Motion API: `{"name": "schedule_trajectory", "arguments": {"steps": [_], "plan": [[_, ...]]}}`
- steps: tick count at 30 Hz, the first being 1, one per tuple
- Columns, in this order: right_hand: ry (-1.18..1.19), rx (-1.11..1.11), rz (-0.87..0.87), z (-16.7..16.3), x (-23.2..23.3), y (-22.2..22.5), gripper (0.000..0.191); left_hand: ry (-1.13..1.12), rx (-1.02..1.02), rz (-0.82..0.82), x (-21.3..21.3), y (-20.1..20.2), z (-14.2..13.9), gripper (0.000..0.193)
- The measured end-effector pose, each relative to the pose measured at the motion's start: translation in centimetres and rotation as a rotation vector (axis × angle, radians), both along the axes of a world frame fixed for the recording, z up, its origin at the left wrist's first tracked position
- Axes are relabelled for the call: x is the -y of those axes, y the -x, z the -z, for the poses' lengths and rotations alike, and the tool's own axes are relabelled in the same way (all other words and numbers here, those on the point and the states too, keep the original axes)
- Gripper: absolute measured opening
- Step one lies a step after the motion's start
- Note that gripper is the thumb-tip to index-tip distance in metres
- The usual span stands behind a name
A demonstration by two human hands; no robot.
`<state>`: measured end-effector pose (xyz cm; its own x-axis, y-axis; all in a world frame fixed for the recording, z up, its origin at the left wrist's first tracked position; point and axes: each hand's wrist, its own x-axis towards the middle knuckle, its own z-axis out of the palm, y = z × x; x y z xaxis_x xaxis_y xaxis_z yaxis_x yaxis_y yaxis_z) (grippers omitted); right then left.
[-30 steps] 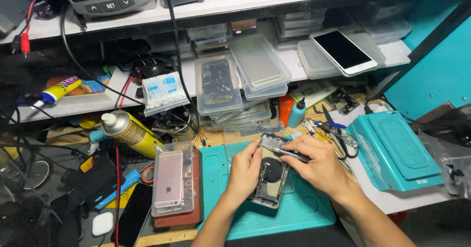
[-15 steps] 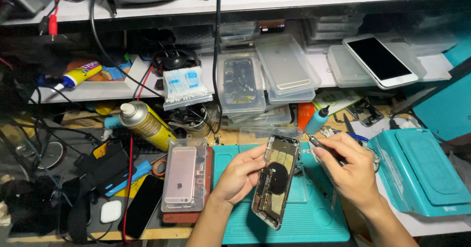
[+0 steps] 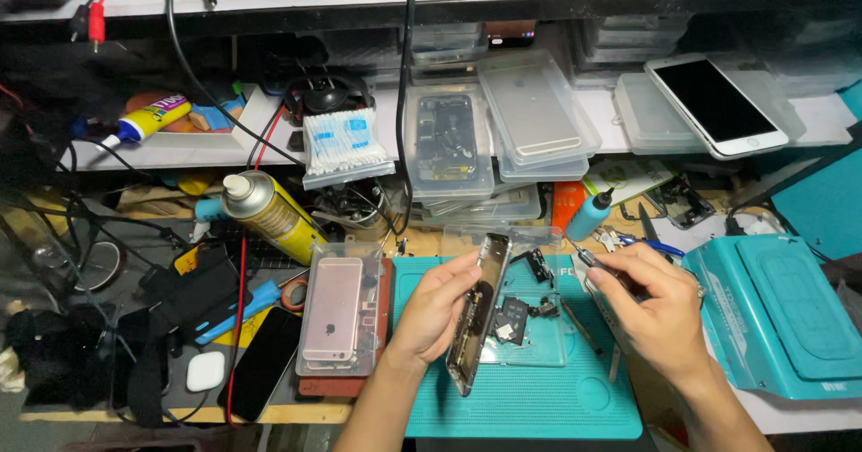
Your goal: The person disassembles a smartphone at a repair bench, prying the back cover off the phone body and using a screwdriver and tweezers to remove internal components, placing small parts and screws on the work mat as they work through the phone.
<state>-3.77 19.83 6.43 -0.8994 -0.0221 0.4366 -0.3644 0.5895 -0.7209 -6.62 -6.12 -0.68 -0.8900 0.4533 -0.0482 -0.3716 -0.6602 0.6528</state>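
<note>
The left hand (image 3: 437,304) is closed around an opened phone (image 3: 478,313), holding it on edge, tilted, above the teal mat (image 3: 530,403) near the table's front edge. Fingers wrap the phone's upper half; the thumb lies along its near side. The phone's bare insides face right.

The right hand (image 3: 651,304) is curled shut on a thin tool (image 3: 600,272), tip pointing up-left, just right of the phone and apart from it. Its exact kind is too small to tell.

Under the phone, on the mat, lies a clear tray (image 3: 539,349) with small dark parts (image 3: 514,319). Left of the mat, a pink phone (image 3: 332,308) rests in a clear case on a red pad. A yellow spray can (image 3: 269,214) lies tilted further left, near a black phone (image 3: 267,362) and a white earbud case (image 3: 205,371). At the table's right edge sits a teal machine (image 3: 790,317). A blue bottle (image 3: 588,214) stands behind the mat. On the shelf behind are clear boxes (image 3: 530,115), a pack of swabs (image 3: 344,147) and a white phone (image 3: 714,102).
</note>
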Motion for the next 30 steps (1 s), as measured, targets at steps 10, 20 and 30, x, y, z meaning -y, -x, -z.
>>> {"name": "schedule_trajectory", "arguments": {"steps": [10,20,30], "plan": [[-0.050,0.101,0.069,1.4,-2.8,-0.1,0.021,0.212,-0.078,-0.223,0.6,0.8,4.0,0.037],[-0.217,0.388,-0.143,4.1,-4.5,0.2,0.025,0.122,-0.030,-0.199,-0.6,0.5,1.3,0.045],[-0.394,0.540,-0.320,6.2,0.0,0.9,0.029,0.109,-0.021,-0.291,1.3,-0.1,2.3,0.051]]}}
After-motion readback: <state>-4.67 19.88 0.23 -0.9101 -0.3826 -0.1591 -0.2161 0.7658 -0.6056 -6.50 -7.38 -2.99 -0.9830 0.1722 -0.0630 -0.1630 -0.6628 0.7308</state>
